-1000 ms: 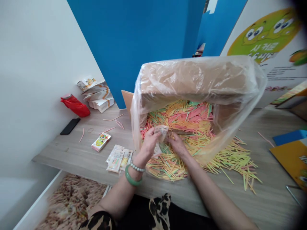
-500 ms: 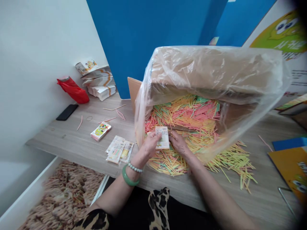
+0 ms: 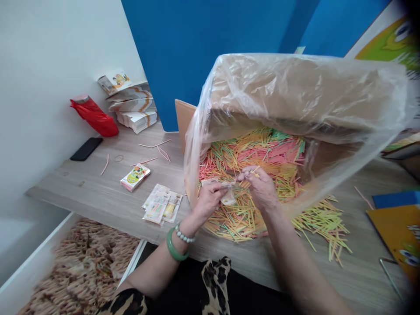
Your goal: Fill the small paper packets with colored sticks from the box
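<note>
My left hand (image 3: 210, 197) pinches a small clear printed packet (image 3: 229, 197) over the heap of coloured sticks. Close to its right, my right hand (image 3: 259, 186) has its fingers bent, with a few yellow sticks (image 3: 255, 173) between them; its fingertips meet the packet's upper edge. Pink, yellow, orange and green sticks (image 3: 269, 148) fill the front of a cardboard box lined with clear plastic (image 3: 295, 87) and spill onto the table. Left of my left hand lie several filled packets (image 3: 159, 205) and a small printed box (image 3: 135, 176).
On the grey table (image 3: 108, 192) are a black phone (image 3: 86, 149), a red bag (image 3: 95, 117), stacked flat cartons (image 3: 136, 109) and loose pink sticks. An orange sheet (image 3: 393, 232) lies at the right. A bin of wrapped pieces (image 3: 82, 267) stands below, left.
The packet has been tilted from upright to nearly edge-on in my left hand. My right hand has risen and turned, and yellow sticks now show in its fingers. The view has shifted slightly.
</note>
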